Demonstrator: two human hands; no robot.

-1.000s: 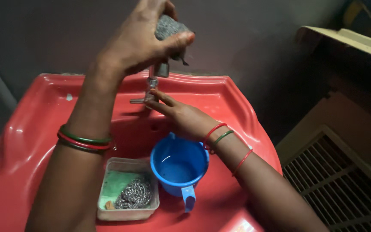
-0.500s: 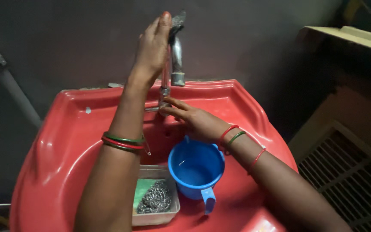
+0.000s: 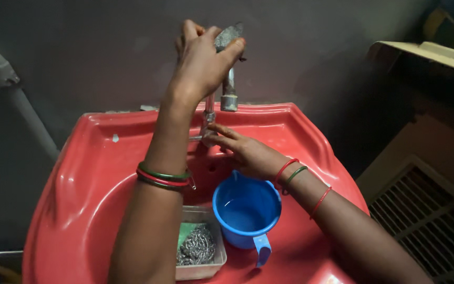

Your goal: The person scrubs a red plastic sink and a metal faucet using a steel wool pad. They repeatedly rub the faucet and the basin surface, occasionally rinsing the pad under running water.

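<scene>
Scrub pad (image 3: pixel 227 37), grey and crumpled, sits at the top of the bent tap spout (image 3: pixel 230 87), above the back edge of the red basin (image 3: pixel 80 173). I see my left hand (image 3: pixel 203 63) closed around it, thumb and fingers pinching it against the metal. The spout's long axis runs upright, so the pad lies straight above its base. My right hand (image 3: pixel 248 152) rests lower, fingers spread flat at the tap's foot, holding nothing. A blue mug (image 3: pixel 248 210) stands in the bowl beside a tray of steel wool (image 3: pixel 198 247)
</scene>
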